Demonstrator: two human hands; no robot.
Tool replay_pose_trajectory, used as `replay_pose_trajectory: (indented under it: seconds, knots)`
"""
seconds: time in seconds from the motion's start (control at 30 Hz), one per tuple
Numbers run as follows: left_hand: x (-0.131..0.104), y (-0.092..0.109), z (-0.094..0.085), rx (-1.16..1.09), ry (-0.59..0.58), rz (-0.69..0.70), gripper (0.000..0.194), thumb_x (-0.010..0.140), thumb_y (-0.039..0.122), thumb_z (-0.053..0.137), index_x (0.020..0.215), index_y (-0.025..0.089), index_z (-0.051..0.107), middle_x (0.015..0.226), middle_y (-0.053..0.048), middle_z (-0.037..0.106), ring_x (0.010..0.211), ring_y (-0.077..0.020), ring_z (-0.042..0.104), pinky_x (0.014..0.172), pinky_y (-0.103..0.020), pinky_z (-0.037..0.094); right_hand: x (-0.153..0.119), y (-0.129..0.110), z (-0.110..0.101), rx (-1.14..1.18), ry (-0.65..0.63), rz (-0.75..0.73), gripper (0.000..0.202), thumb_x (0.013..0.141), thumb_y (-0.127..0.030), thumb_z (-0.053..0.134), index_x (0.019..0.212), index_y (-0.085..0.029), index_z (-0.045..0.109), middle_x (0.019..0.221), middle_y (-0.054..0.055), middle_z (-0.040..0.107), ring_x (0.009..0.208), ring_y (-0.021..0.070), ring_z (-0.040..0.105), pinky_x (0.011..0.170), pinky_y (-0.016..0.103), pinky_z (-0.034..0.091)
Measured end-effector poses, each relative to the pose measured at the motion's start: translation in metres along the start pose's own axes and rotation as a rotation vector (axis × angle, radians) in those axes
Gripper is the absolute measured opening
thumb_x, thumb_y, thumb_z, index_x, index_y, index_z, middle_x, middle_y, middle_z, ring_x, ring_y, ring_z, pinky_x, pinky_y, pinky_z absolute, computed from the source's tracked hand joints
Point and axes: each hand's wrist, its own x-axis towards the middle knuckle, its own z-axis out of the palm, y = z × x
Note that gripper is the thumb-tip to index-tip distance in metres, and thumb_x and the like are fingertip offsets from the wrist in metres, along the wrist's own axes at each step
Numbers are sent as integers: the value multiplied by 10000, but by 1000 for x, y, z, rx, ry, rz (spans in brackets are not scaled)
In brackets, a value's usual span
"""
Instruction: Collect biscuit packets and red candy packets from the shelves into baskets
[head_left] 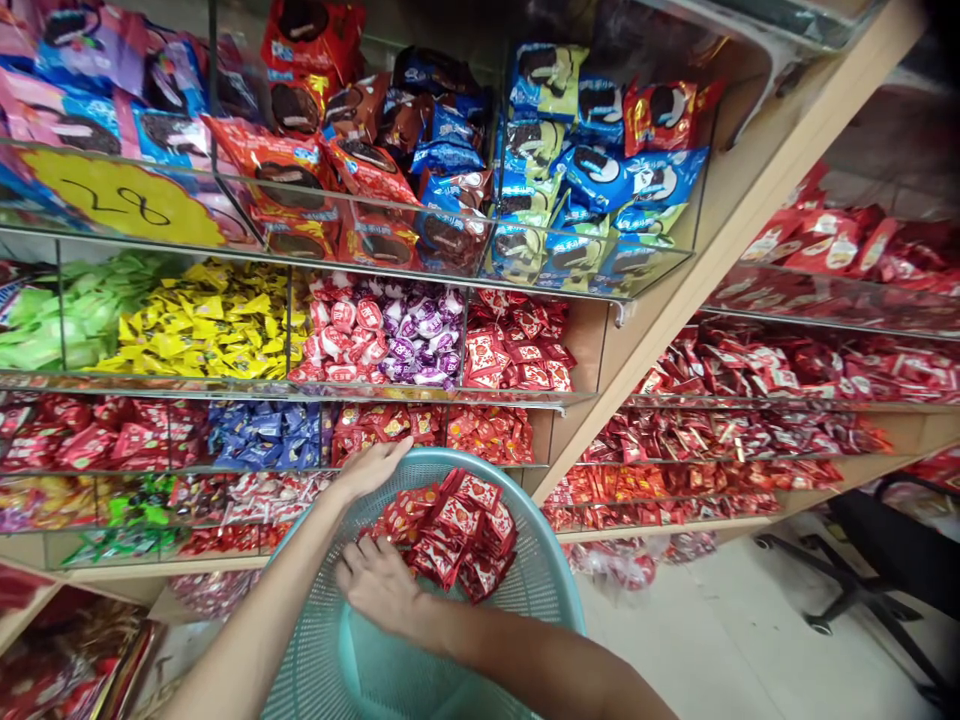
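Observation:
My left hand (375, 467) grips the far left rim of a teal plastic basket (555, 560) with perforated walls. My right hand (381, 585) is down inside, palm downward, fingers a little apart and bent near the basket's left wall. Its fingertips are beside orange-red candy packets (409, 512), and nothing shows held in it. Red-and-white wrapped candies (472, 530) are heaped right of that hand, toward the far wall. The basket's near floor is bare teal plastic. The basket is close in front of the lower shelves.
Wooden shelves with clear bins rise ahead, holding yellow candies (210, 325), purple candies (424, 335) and blue packets (270, 435). A yellow price tag (124, 198) reads 28. More red candy bins (750, 365) line the right. A wheeled chair (885, 570) stands on the pale floor.

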Motion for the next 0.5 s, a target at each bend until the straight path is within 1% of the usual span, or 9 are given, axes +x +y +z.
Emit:
replay_pose_trajectory:
  seconds: [0.17,0.27,0.33,0.37,0.43,0.5]
  knots:
    - [1,0,0,42,-1,2,724,758,729,138,1124,314,606,1188,-22,609,1139,-270,510,957,-383,350,-9,-20,-17,69,31,-32,74,839,-190,471,840,-137,523,851,47,503,846,180,487,720,316,436]
    - [2,-1,1,47,-1,8,736,756,731,129,1136,311,599,1191,-21,606,1133,-269,516,951,-379,355,-9,-18,-35,92,43,-28,66,835,-182,471,848,-138,519,858,46,502,852,181,485,723,311,438]
    - [3,-1,1,46,6,7,738,755,732,131,1125,304,606,1175,-23,617,1122,-268,525,943,-377,363,-6,-5,-48,97,56,21,77,844,-181,456,864,-143,520,869,48,514,853,186,484,711,313,438]
    - [3,-2,1,46,8,3,741,754,733,135,1110,296,616,1159,-26,627,1111,-269,533,934,-374,372,-4,5,-55,100,65,67,85,849,-187,449,869,-148,522,873,48,523,848,188,484,705,315,438]
    - [4,-2,1,35,1,15,740,754,732,140,1068,283,638,1118,-29,651,1078,-263,557,909,-355,393,-2,34,-69,104,83,176,110,860,-196,430,879,-155,531,888,54,542,841,192,486,706,320,434]
    - [4,-2,1,20,-10,32,734,756,729,142,1033,279,651,1095,-28,662,1048,-254,575,887,-338,410,-3,70,-79,105,102,289,155,871,-186,394,905,-154,542,923,73,560,863,197,489,737,325,424]
